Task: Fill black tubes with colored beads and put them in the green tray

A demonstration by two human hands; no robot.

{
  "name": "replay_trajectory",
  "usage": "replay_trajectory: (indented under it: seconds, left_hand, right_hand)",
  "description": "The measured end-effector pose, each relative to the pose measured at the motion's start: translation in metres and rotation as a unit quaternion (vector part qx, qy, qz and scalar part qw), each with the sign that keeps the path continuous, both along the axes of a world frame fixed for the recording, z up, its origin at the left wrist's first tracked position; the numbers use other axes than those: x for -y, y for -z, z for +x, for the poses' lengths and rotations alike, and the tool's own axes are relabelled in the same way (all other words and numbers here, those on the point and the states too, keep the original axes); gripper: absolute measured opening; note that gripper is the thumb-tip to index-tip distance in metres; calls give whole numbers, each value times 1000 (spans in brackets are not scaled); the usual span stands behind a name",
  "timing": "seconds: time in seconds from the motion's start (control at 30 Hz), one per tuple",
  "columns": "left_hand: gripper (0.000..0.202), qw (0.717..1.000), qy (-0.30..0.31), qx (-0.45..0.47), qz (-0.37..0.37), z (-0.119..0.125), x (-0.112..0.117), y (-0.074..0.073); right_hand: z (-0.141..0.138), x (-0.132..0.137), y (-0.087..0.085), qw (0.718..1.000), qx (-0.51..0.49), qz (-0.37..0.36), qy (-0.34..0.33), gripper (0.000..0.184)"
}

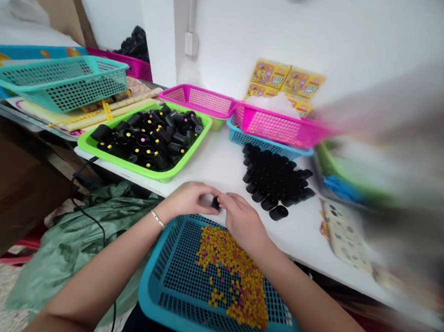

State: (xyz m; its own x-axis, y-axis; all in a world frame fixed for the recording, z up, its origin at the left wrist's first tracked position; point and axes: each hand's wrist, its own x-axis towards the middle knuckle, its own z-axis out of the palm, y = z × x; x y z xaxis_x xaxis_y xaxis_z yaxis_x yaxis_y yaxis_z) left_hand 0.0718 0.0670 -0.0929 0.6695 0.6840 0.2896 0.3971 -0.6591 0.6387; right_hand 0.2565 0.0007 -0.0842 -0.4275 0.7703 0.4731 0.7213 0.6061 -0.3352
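My left hand and my right hand meet above the near edge of the white table, with their fingers around a small black cylinder. Most of that cylinder is hidden by my fingers. Just below my hands, a blue mesh basket holds a heap of small yellow and pink pellets. A lime-green tray full of black cylinders stands ahead on the left. Ahead on the right, a block of upright black cylinders stands directly on the table.
Magenta baskets and a blue basket stand behind, with yellow printed packets against the wall. A teal basket sits at left, above a green plastic bag and a black cable. The right side is blurred.
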Motion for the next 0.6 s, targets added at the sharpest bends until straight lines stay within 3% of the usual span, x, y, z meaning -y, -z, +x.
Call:
replay_trajectory:
  seconds: [0.23, 0.43, 0.53, 0.6]
  left_hand:
    - [28, 999, -16, -47, 18, 2, 1, -2]
    - [28, 999, -18, -40, 12, 0, 1, -1]
    - [40, 999, -15, -43, 17, 0, 1, -1]
    - [44, 999, -7, -38, 17, 0, 0, 0]
  right_hand:
    - [-16, -7, -13, 995, -15, -93, 19, 42]
    - [-17, -6, -23, 994, 1, -109, -5, 45]
    - [-9, -6, -26, 984, -104, -144, 29, 32]
    - [-6, -7, -25, 951, -231, -188, 85, 19]
